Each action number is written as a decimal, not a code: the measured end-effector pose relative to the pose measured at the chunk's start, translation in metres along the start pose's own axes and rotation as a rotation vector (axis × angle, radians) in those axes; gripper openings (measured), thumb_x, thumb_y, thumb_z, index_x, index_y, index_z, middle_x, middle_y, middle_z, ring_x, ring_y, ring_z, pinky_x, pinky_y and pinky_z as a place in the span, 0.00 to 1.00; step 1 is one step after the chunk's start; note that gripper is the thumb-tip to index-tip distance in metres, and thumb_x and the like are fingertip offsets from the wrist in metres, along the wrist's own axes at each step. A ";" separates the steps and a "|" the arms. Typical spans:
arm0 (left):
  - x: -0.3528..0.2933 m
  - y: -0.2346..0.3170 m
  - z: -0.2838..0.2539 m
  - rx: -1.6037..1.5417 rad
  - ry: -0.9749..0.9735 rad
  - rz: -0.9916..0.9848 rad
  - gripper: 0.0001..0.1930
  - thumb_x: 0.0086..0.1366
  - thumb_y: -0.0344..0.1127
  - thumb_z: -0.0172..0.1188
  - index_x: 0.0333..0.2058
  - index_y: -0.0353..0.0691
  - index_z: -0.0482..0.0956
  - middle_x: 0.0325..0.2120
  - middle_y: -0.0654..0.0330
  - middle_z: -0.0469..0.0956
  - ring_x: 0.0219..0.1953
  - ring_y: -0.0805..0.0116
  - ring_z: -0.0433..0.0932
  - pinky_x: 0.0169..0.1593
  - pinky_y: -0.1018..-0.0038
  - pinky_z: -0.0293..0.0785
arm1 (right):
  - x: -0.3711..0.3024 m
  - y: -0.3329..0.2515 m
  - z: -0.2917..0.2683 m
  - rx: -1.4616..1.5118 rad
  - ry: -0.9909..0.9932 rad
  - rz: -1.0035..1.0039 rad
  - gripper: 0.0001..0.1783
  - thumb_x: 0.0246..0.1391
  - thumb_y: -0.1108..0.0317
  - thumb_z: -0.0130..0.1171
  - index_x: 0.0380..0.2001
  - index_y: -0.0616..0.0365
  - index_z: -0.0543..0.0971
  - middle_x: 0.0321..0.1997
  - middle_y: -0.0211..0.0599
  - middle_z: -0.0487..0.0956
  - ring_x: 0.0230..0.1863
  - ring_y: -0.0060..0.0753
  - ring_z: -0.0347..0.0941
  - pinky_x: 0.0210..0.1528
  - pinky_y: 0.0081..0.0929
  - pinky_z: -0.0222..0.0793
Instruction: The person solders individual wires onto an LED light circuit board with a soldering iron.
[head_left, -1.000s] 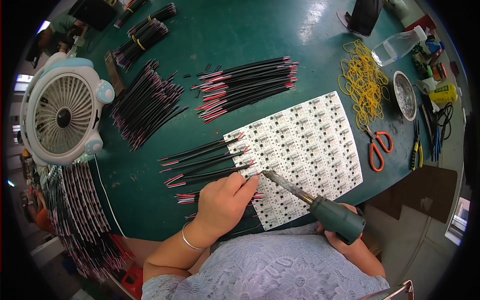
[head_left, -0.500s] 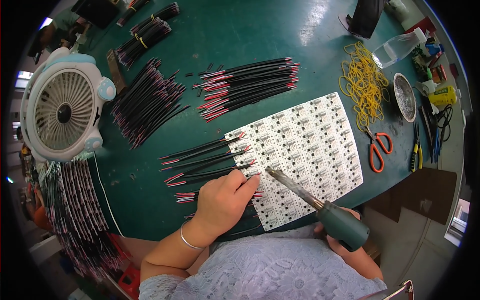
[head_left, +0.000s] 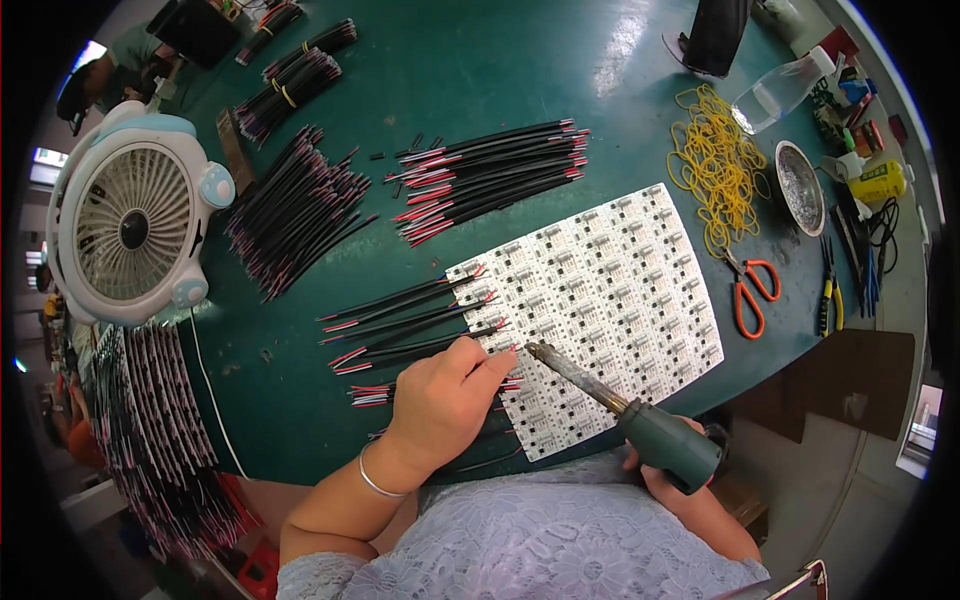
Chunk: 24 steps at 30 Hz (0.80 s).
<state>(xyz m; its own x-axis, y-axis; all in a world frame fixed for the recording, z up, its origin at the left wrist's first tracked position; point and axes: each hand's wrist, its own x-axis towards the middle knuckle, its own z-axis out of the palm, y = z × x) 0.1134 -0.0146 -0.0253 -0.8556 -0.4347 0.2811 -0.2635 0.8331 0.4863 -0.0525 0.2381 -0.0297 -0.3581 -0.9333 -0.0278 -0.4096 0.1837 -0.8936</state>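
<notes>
A white circuit board panel point(head_left: 600, 310), covered with rows of small parts, lies on the green table before me. My left hand point(head_left: 440, 400) rests at its left edge, thumb and forefinger pinched on a thin wire, mostly hidden by the fingers. Several black cables point(head_left: 400, 325) with red and white ends reach onto the board's left column, above and below that hand. In my right hand point(head_left: 660, 484), partly hidden behind the handle, is a soldering iron point(head_left: 668, 447) with a dark green grip. Its tip points left, close to my left fingertips, over the board.
Black cables lie in a row point(head_left: 495, 175) and a heap point(head_left: 300, 215) beyond. A white fan point(head_left: 130, 230) stands left. On the right are yellow rubber bands point(head_left: 715, 165), a metal bowl point(head_left: 799, 188), orange-handled scissors point(head_left: 750, 295), pliers point(head_left: 830, 300) and a clear bottle point(head_left: 785, 90).
The soldering iron and my right hand have shifted slightly left and up, bringing the tip nearer my left fingertips. My left hand stays nearly in place. The whole view has shifted a little.
</notes>
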 end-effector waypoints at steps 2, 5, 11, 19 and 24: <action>0.000 0.000 0.000 0.003 -0.002 0.003 0.20 0.39 0.19 0.61 0.34 0.42 0.82 0.23 0.62 0.70 0.21 0.65 0.74 0.21 0.72 0.69 | 0.004 0.001 -0.002 -0.081 -0.009 -0.052 0.21 0.55 0.61 0.56 0.47 0.64 0.69 0.32 0.36 0.78 0.26 0.29 0.75 0.34 0.26 0.70; 0.000 0.000 0.000 0.009 -0.008 0.004 0.20 0.38 0.19 0.61 0.34 0.42 0.81 0.23 0.62 0.70 0.21 0.65 0.74 0.21 0.72 0.69 | 0.011 -0.002 0.000 -0.108 0.001 -0.074 0.15 0.53 0.63 0.56 0.39 0.62 0.74 0.23 0.31 0.77 0.24 0.28 0.75 0.31 0.26 0.70; 0.001 -0.001 0.001 0.012 -0.008 0.005 0.19 0.38 0.19 0.61 0.34 0.41 0.81 0.23 0.62 0.70 0.21 0.65 0.73 0.22 0.72 0.69 | 0.012 -0.009 0.000 0.017 0.047 -0.007 0.14 0.53 0.61 0.56 0.37 0.62 0.75 0.23 0.32 0.78 0.23 0.28 0.75 0.28 0.27 0.70; 0.004 -0.002 -0.002 -0.058 -0.017 -0.046 0.19 0.39 0.17 0.59 0.33 0.43 0.82 0.25 0.62 0.72 0.23 0.65 0.75 0.24 0.73 0.71 | -0.006 -0.004 0.000 -0.037 0.039 0.070 0.16 0.42 0.71 0.59 0.39 0.58 0.79 0.41 0.41 0.79 0.42 0.44 0.77 0.45 0.34 0.73; 0.005 -0.005 -0.001 -0.123 -0.008 -0.081 0.19 0.39 0.16 0.59 0.32 0.45 0.82 0.25 0.62 0.73 0.24 0.65 0.75 0.25 0.73 0.72 | 0.006 -0.010 -0.002 -0.087 0.010 -0.096 0.15 0.57 0.63 0.54 0.44 0.61 0.73 0.28 0.32 0.79 0.30 0.28 0.76 0.45 0.30 0.65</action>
<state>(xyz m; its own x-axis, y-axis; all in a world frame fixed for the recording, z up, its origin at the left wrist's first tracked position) 0.1111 -0.0212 -0.0261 -0.8374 -0.4957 0.2305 -0.2757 0.7471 0.6049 -0.0523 0.2310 -0.0205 -0.3219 -0.9448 0.0612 -0.5138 0.1200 -0.8495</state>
